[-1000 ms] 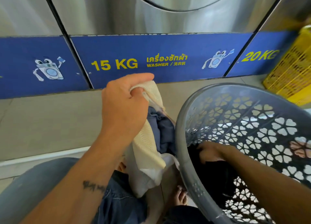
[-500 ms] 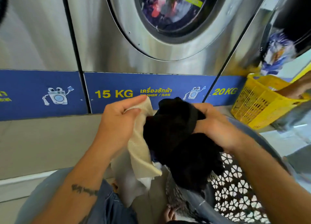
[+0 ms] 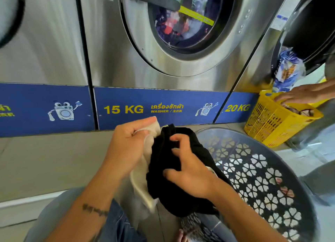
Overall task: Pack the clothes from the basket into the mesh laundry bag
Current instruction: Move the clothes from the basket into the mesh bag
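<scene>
My left hand (image 3: 126, 149) pinches the cream mesh bag (image 3: 141, 180) by its rim just left of the grey basket (image 3: 272, 178), while my right hand (image 3: 190, 171) grips a black garment (image 3: 163, 169) at the bag's mouth.

Cream mesh bag (image 3: 143, 171); black garment (image 3: 174, 180); grey basket (image 3: 268, 180), flower cutouts; yellow crate (image 3: 272, 125); blue panel (image 3: 159, 107), yellow lettering; steel washer (image 3: 112, 56).

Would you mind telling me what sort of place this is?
Most likely a self-service laundromat: a row of steel front-loading washers, blue capacity labels reading 15 KG and 20 KG, and a yellow basket beside them.
</scene>
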Tool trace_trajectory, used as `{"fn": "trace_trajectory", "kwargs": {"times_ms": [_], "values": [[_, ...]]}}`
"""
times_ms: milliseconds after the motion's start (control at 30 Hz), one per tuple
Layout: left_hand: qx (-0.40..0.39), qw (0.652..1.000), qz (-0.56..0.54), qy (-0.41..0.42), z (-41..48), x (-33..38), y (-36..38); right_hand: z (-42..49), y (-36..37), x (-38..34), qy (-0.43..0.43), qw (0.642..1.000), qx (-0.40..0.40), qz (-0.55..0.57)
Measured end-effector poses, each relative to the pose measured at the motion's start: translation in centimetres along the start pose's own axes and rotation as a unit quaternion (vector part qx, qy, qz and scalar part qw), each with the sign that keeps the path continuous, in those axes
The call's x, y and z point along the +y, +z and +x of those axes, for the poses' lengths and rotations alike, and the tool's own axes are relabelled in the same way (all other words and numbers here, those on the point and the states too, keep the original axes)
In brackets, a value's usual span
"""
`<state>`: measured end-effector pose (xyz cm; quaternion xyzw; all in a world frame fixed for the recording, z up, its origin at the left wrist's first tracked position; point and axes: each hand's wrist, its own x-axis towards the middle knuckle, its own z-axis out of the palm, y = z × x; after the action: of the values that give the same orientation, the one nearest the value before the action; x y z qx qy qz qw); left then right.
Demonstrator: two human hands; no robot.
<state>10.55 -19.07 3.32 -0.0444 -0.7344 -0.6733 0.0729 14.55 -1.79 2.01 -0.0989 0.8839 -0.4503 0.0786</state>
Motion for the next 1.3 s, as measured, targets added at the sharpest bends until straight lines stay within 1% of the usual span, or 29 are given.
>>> {"fn": "trace_trajectory", "kwargs": {"times_ms": [33, 167, 233, 267, 333, 400, 433, 500, 533, 567, 633, 667, 700, 733, 767, 800, 833, 867, 900, 933, 967, 1033, 1067, 1100, 1133, 1167, 1200, 1233, 1300], "values": [[0.005, 1.0, -0.007, -0.002, 0.0, 0.1, 0.0, -0.9, -0.3, -0.1, 0.0, 1.0, 0.007, 0.013], [0.01, 1.0, -0.019, -0.001, -0.4, 0.5, 0.3, -3.5, 2.1, 0.3, -0.089, 0.988, 0.002, -0.129], [-0.005, 1.0, -0.008, 0.006, -0.5, 0.7, 0.4, -2.9, 3.3, 1.3, -0.138, 0.975, 0.024, -0.172], [-0.017, 1.0, 0.0, 0.013, -0.7, 0.8, 0.4, -2.2, 3.5, 1.6, -0.149, 0.968, 0.039, -0.199], [-0.04, 0.999, 0.012, 0.027, -1.0, 1.1, 0.6, -0.4, 3.6, 2.1, -0.154, 0.948, 0.067, -0.271], [-0.057, 0.998, 0.014, 0.034, -1.5, 1.3, 1.0, 1.1, 3.9, 2.2, -0.132, 0.932, 0.078, -0.327], [-0.063, 0.997, 0.012, 0.033, -1.6, 1.3, 1.2, 1.9, 4.2, 2.4, -0.118, 0.928, 0.075, -0.346], [-0.055, 0.998, 0.004, 0.02, -1.6, 1.0, 1.3, 3.2, 4.7, 2.4, -0.09, 0.926, 0.04, -0.364], [-0.037, 0.999, -0.002, 0.01, -1.5, 0.9, 1.1, 3.7, 4.7, 2.4, -0.076, 0.932, 0.017, -0.355], [-0.014, 1.0, -0.01, 0.0, -1.2, 0.7, 0.8, 4.1, 4.5, 2.2, -0.067, 0.945, 0.0, -0.32], [0.022, 0.999, -0.022, -0.014, -0.6, 0.3, 0.0, 3.9, 3.4, 1.7, -0.041, 0.981, -0.018, -0.189], [0.031, 0.999, -0.021, -0.016, -0.4, 0.2, -0.4, 3.1, 2.6, 1.3, -0.015, 0.993, -0.02, -0.118], [0.036, 0.999, -0.018, -0.015, -0.3, 0.2, -0.7, 1.9, 1.8, 1.3, 0.002, 0.997, -0.02, -0.07], [0.039, 0.999, -0.014, -0.013, -0.2, 0.1, -0.8, 0.4, 1.2, 1.3, -0.003, 0.998, -0.014, -0.065], [0.042, 0.999, -0.012, -0.011, -0.2, 0.1, -0.9, -1.0, 0.7, 1.5, -0.023, 0.993, 0.0, -0.117], [0.043, 0.999, -0.01, -0.007, -0.1, 0.1, -0.8, -2.4, 0.6, 1.7, -0.048, 0.976, 0.026, -0.209], [0.041, 0.999, -0.006, -0.003, -0.2, 0.2, -0.7, -3.3, 0.7, 2.1, -0.065, 0.948, 0.052, -0.307], [0.038, 0.999, -0.001, 0.0, -0.2, 0.3, -0.5, -3.7, 1.0, 2.5, -0.068, 0.923, 0.071, -0.373], [0.032, 0.999, 0.003, 0.002, -0.2, 0.3, -0.3, -3.7, 1.3, 2.7, -0.063, 0.919, 0.083, -0.38], [0.026, 1.0, 0.008, 0.002, -0.2, 0.3, -0.1, -3.4, 1.7, 2.8, -0.066, 0.932, 0.087, -0.347], [0.017, 1.0, 0.015, 0.002, -0.2, 0.3, 0.0, -2.8, 2.0, 2.7, -0.074, 0.953, 0.088, -0.282], [-0.009, 0.999, 0.031, 0.004, -0.5, 0.4, 0.2, -1.4, 2.5, 2.0, -0.061, 0.985, 0.108, -0.117], [-0.024, 0.999, 0.036, 0.009, -0.6, 0.5, 0.3, -0.6, 2.7, 1.6, -0.04, 0.988, 0.14, -0.041], [-0.038, 0.998, 0.039, 0.014, -0.7, 0.7, 0.4, 0.1, 2.9, 1.0, -0.018, 0.984, 0.177, 0.018], [-0.047, 0.998, 0.041, 0.018, -0.9, 0.9, 0.5, 0.6, 3.5, 0.8, -0.001, 0.976, 0.209, 0.053], [-0.052, 0.998, 0.04, 0.021, -1.0, 1.0, 0.6, 1.1, 4.0, 0.6, 0.001, 0.973, 0.224, 0.062], [-0.055, 0.998, 0.036, 0.022, -1.1, 1.1, 0.6, 1.3, 4.5, 0.6, -0.01, 0.975, 0.216, 0.05], [-0.057, 0.998, 0.032, 0.02, -1.2, 1.1, 0.7, 1.5, 4.9, 0.6, -0.027, 0.982, 0.187, 0.027], [-0.062, 0.998, 0.03, 0.012, -1.3, 0.8, 0.8, 1.8, 5.2, 0.9, -0.056, 0.994, 0.087, -0.031]]}}
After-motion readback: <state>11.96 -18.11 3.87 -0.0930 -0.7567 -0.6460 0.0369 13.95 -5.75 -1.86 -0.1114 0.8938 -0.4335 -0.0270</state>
